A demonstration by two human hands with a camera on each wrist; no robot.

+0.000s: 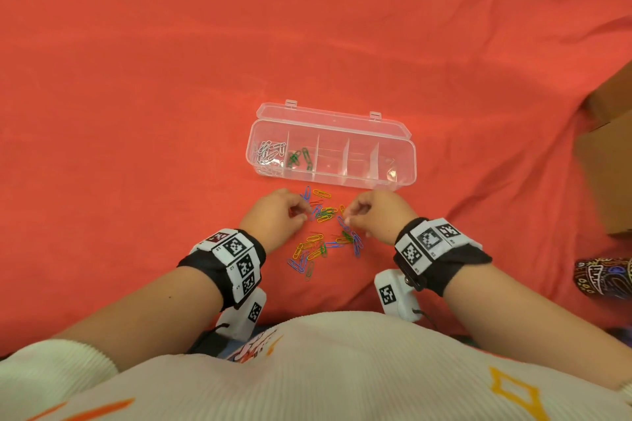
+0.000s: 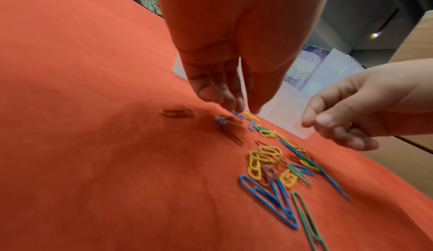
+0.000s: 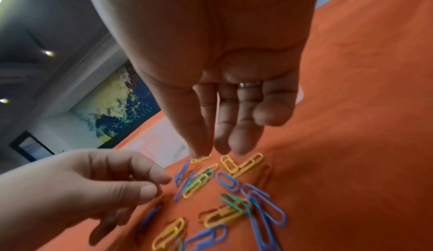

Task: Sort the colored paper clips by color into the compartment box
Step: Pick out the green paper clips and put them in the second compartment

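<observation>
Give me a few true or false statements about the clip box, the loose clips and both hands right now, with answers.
1. The compartment box has its lid open. True.
2. White clips lie in the box's leftmost compartment. True.
3. Green clips share a compartment with the white ones. False: they sit in the next compartment.
4. All five compartments hold clips. False: the other three look empty.
5. The left hand and right hand are over the loose clips on the red cloth. True.

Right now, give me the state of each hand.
Left hand: fingers curled down over the loose clips; a grip cannot be told.
Right hand: thumb and forefinger pinch a yellow clip.
</observation>
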